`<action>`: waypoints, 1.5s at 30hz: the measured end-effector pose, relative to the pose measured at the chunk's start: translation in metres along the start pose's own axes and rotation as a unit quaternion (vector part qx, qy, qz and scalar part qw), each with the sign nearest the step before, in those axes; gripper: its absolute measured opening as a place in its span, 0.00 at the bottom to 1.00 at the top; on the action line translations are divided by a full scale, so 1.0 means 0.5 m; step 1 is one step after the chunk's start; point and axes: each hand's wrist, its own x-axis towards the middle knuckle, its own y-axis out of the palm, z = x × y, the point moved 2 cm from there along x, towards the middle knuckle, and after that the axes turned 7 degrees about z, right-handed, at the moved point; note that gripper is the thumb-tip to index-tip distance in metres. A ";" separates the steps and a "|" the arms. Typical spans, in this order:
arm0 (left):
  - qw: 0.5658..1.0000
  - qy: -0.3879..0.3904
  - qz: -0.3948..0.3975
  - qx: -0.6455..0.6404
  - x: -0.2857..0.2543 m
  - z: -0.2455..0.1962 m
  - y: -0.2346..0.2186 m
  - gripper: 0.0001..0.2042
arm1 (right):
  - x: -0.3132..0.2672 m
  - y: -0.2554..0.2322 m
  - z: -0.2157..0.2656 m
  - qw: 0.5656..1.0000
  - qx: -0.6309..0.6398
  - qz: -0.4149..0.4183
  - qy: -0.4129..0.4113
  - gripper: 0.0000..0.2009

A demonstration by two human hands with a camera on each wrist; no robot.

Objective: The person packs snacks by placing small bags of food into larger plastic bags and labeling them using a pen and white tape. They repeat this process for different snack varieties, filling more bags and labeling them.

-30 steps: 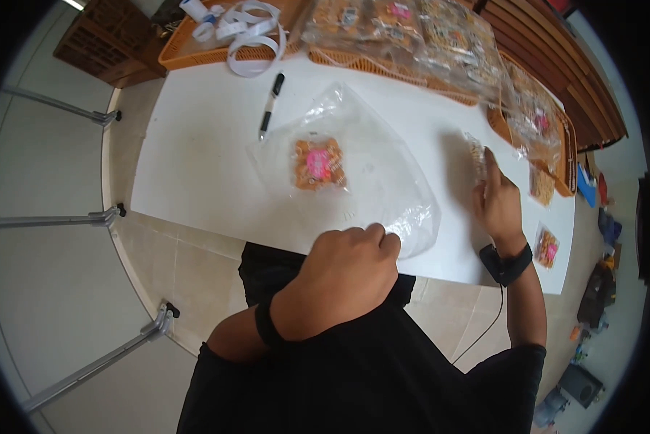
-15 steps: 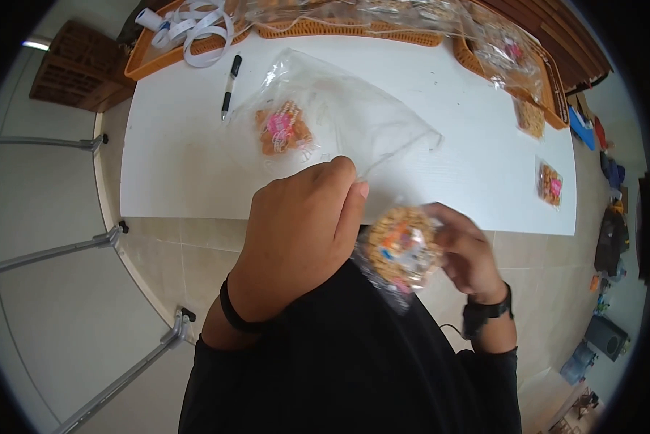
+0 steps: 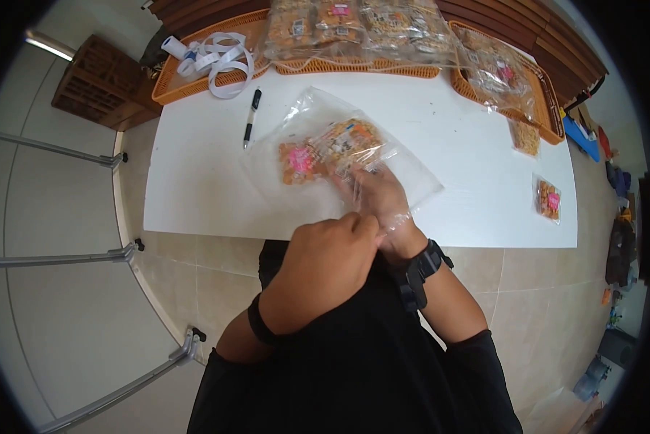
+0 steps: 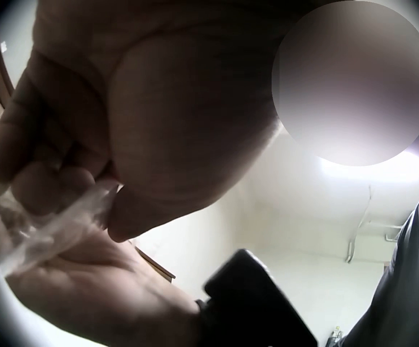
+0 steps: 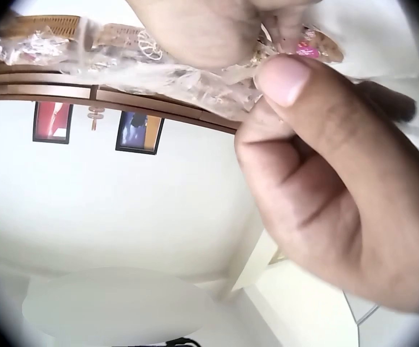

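A clear plastic bag (image 3: 404,170) lies on the white table with its mouth toward the person. My left hand (image 3: 332,253) pinches the bag's edge, thumb against curled fingers, also close up in the right wrist view. Through that mouth reaches my right hand (image 3: 383,199), its fingers gripping the near end of a pale snack packet (image 3: 350,145) with a colourful label. Beside it, under the film, is an orange-brown snack packet (image 3: 297,163) with a pink label. In the left wrist view, a strip of film (image 4: 58,231) runs from the left fingers across the right palm.
A pen (image 3: 252,119) lies left of the bag. At the back stand wicker trays, one with white ribbon (image 3: 231,65), one with several bagged snacks (image 3: 357,29), another with more packets (image 3: 502,72). Two loose packets, a pale one (image 3: 525,137) and a pink-labelled one (image 3: 547,200), lie at right.
My right hand picked up the pale packet from the table's right side, brought it past the near edge and into the bag beside the orange-brown packet. My left hand stays at the bag's edge.
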 end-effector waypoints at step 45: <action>0.993 -0.048 -0.105 -0.003 -0.021 0.387 0.045 0.41 | 0.094 -0.026 0.019 0.532 -0.830 0.159 -0.054 0.18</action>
